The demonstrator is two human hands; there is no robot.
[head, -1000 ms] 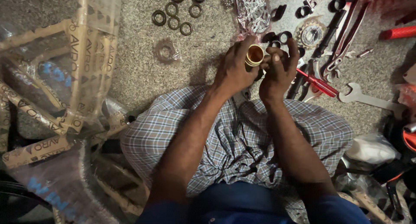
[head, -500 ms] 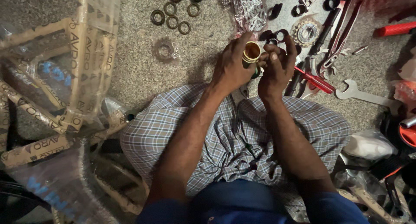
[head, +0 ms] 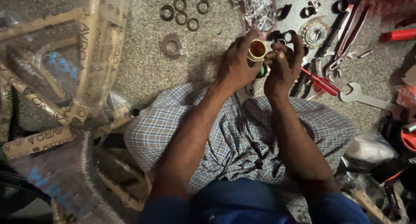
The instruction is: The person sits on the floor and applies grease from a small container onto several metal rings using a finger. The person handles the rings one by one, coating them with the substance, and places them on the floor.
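The left hand (head: 236, 66) is wrapped around a small brass-coloured ring (head: 257, 50), thumb and fingers clamped on its sides so that its open end faces up. The right hand (head: 282, 68) is pressed close against it, fingers curled in beside the ring and touching it, with a bit of something green (head: 261, 71) showing between the two palms; what that green piece is cannot be made out. Both hands are held together above the person's lap, over a checked cloth (head: 242, 133) that covers the knees. On the stone floor (head: 143, 55) ahead lie several dark rings (head: 181, 9), a ring in a clear wrapper (head: 172, 45), a toothed sprocket (head: 314, 33), a bag of small metal parts (head: 258, 7), a spanner (head: 366, 98) and a red-handled tool (head: 320, 82). A wrapped bicycle frame (head: 65, 77) lies to the left.
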